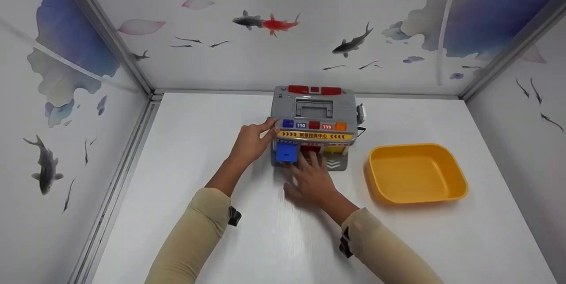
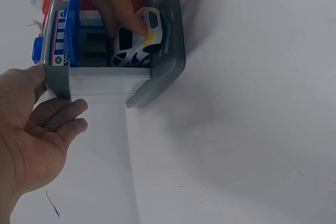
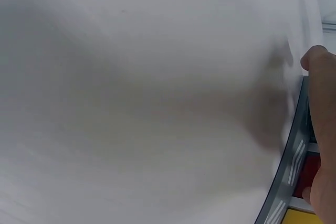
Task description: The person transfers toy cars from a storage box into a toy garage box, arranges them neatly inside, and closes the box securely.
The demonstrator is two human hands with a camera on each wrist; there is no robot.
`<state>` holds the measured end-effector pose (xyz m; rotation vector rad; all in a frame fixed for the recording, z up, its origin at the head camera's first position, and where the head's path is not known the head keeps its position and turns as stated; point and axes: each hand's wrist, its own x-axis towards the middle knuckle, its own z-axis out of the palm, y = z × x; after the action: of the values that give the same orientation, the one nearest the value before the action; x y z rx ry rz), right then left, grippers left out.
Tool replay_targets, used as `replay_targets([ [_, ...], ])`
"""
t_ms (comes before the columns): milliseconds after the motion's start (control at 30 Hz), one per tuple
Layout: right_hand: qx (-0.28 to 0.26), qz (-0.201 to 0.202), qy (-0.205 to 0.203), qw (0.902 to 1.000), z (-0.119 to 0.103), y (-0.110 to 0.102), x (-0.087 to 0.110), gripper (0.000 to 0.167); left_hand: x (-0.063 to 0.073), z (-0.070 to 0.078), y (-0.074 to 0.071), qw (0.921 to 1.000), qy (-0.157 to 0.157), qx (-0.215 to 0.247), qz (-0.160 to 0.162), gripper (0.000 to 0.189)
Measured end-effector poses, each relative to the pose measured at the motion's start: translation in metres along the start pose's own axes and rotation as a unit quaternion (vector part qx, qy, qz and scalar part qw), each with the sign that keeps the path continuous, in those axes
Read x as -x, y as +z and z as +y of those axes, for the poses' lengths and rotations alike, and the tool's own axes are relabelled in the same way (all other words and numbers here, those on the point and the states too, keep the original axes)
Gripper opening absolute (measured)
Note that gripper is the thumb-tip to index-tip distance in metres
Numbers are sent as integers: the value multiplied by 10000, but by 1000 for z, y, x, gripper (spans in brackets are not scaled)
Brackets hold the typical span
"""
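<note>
A grey toy garage (image 1: 283, 107) stands at the back of the table, its blue door (image 1: 287, 153) swung up at the left bay. My left hand (image 1: 252, 142) holds the garage's left edge near the front corner. In the left wrist view, a white toy car (image 2: 126, 38) with a yellow patch sits tilted at that bay's mouth. Fingertips of my right hand (image 1: 313, 180) press on the car, while its thumb stands apart from it. The head view hides most of the car behind this hand.
A yellow rectangular tub (image 1: 418, 147) is on the table to the right of the garage. Red and yellow doors (image 1: 334, 149) close the other bays. White panels printed with fish stand around the table's back and sides.
</note>
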<state>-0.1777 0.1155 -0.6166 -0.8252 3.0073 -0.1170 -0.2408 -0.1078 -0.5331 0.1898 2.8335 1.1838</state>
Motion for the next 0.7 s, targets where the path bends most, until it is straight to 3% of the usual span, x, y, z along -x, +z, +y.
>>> replay_targets([
  [267,-111,-79,76,9999,-1,-3,-3,66,0,0,1,10000,-30,32,-16,50],
  [700,-10,-413,186,9990,4,-3,-4,74,1,0,-1,10000,6,-7,6,51],
])
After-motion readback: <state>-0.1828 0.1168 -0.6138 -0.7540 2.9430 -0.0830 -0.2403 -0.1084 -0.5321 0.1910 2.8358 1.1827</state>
